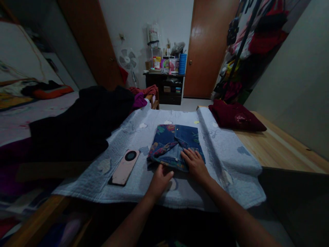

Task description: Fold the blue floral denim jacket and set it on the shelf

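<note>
Forearms (226, 199) bare, I reach to a folded, flowered blue denim garment (176, 149) just ahead on pale-blue quilted cloth (221, 147) — right hand (196, 165) spread on its near-right side, left hand (161, 180) at its near edge, grip unclear.

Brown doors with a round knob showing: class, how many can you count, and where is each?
2. One door is left of the white fan; the other door is right of the dark shelf unit. Others may be hidden.
</note>
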The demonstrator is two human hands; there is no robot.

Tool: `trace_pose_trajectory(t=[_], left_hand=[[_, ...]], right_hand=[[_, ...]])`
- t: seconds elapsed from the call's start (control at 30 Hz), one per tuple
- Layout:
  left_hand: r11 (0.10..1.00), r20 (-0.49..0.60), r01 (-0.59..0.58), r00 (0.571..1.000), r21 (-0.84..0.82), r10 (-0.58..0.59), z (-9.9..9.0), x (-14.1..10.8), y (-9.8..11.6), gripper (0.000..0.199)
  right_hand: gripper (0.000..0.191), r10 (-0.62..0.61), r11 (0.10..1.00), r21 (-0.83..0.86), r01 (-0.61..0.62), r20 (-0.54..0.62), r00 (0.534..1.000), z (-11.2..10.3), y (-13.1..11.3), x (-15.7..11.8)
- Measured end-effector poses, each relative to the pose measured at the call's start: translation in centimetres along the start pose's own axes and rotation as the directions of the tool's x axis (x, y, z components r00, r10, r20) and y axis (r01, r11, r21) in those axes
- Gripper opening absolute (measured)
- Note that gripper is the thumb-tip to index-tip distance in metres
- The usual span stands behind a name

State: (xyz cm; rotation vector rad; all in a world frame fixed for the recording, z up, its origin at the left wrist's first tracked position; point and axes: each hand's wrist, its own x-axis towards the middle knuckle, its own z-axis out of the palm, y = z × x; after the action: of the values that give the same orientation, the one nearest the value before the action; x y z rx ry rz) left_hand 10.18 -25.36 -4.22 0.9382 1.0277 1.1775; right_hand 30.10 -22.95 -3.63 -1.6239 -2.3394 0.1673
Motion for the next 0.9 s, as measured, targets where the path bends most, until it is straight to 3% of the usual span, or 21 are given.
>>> trace_pose_trajectory(t=[0.03,0.1,0.17,0.23,0.33,0.47,0.57,0.7,0.8,0.9], left_hand=[[0.981,-0.036,-0.095,0.994,0.171,0.103,-0.6,-0.1,-0.2,0.029],[0.851,-0.064,-0.248,0.948,0.464,0.311,-1.5,0.0,-0.7,0.027],[0.686,0.005,-0.348,0.894,0.639,0.448,-1.9,0.5,-0.8,0.034],[0.564,0.121,-0.415,0.867,0.714,0.484,-1.6,1.2,-0.6,0.052],[0.504,0.219,-0.468,0.852,0.726,0.476,-0.5,2.5,0.4,0.069],[0.593,0.215,-0.471,0.866,0.654,0.451,0.3,4.5,1.7,0.072],[0.662,0.232,-0.476,0.874,0.578,0.426,-0.2,6.5,2.4,0.068],[0.668,0.327,-0.453,0.891,0.590,0.315,-1.1,10.0,4.1,0.054],[0.570,0.385,-0.424,0.902,0.704,0.195,-0.9,12.2,5.8,0.038],[0.431,0.481,-0.474,0.871,0.768,0.100,0.0,13.6,7.6,0.029]], right_hand=[[0.057,-0.012,1.000,0.022,0.011,0.031,0.999,-0.3,0.2,0.5],[0.052,-0.021,0.998,0.059,0.015,0.106,0.994,-1.2,0.6,1.5],[0.051,-0.009,0.997,0.072,-0.003,0.160,0.987,-2.2,0.8,2.5],[0.050,0.004,0.997,0.080,-0.020,0.192,0.981,-3.2,1.1,3.5],[0.044,-0.003,0.995,0.099,-0.021,0.242,0.970,-4.5,1.5,4.9],[0.042,-0.032,0.991,0.131,-0.008,0.295,0.955,-5.5,2.1,6.4],[0.044,-0.049,0.977,0.211,-0.026,0.342,0.938,-5.9,2.8,7.4],[0.045,-0.017,0.949,0.292,-0.118,0.422,0.906,-6.1,4.0,8.7],[0.048,0.006,0.933,0.327,-0.148,0.399,0.917,-6.2,4.7,9.5],[0.051,0.037,0.934,0.320,-0.160,0.358,0.933,-6.5,4.9,10.0]])
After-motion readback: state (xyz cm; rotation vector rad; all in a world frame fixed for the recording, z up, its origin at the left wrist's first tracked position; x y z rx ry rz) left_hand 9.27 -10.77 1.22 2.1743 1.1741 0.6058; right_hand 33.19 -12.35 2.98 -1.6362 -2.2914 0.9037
